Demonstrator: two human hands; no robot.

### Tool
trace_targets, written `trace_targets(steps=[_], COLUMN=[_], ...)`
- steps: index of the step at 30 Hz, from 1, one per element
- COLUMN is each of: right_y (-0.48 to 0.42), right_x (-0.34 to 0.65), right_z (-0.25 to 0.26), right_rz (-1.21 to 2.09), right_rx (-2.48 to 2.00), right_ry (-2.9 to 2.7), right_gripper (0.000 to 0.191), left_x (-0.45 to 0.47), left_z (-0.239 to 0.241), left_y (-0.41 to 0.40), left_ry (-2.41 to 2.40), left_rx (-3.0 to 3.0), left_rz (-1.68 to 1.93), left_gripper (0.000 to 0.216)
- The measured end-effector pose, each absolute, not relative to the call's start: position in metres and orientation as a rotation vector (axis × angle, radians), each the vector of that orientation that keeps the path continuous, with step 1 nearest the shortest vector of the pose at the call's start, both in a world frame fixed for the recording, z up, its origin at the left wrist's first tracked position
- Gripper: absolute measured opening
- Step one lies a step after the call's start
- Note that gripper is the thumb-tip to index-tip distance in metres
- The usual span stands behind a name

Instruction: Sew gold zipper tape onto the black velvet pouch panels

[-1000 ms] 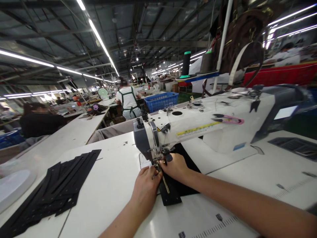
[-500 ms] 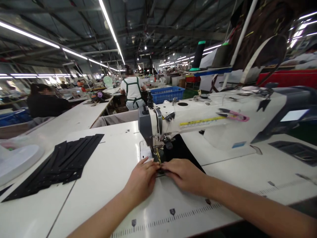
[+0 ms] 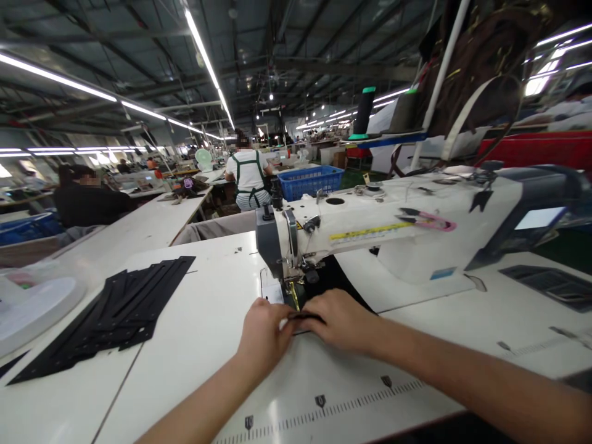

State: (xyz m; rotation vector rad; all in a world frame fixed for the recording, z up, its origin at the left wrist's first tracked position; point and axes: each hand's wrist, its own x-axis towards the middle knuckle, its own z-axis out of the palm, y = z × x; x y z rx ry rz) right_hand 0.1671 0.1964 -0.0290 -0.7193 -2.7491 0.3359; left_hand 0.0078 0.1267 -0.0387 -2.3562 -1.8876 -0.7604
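Note:
A white industrial sewing machine (image 3: 370, 234) stands on the white table (image 3: 194, 345). Under its needle lies a black piece of material (image 3: 330, 277). My left hand (image 3: 263, 336) and my right hand (image 3: 340, 320) meet just in front of the needle. Both have their fingers pinched on the near edge of the black piece, pressing it to the table. Most of the piece is hidden by my hands and the machine head.
A stack of black strips (image 3: 115, 311) lies at the left of the table. Pink thread snips (image 3: 428, 220) rest on the machine arm. A blue basket (image 3: 308, 180) stands behind. Other people (image 3: 247, 176) work at tables further back. A white round object (image 3: 32, 308) is at far left.
One second ago a long part of the black piece showed towards me under my hands; now only a short edge shows. My hands stay at the needle. The camera has shifted slightly.

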Motion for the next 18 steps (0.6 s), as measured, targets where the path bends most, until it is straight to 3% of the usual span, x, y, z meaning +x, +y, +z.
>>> trace_targets(steps=[6, 18], right_y=[0.169, 0.179], right_x=[0.174, 0.167], right_z=[-0.09, -0.087], right_rz=[-0.195, -0.235], right_rx=[-0.478, -0.459], right_ry=[-2.512, -2.49], right_gripper=[0.035, 0.029], left_x=[0.012, -0.002], left_z=[-0.069, -0.066], left_y=[0.107, 0.126], left_ry=[-1.525, -1.31], left_rx=[-2.325, -2.427], left_rz=[-0.617, -0.616], left_gripper=[0.027, 0.026])
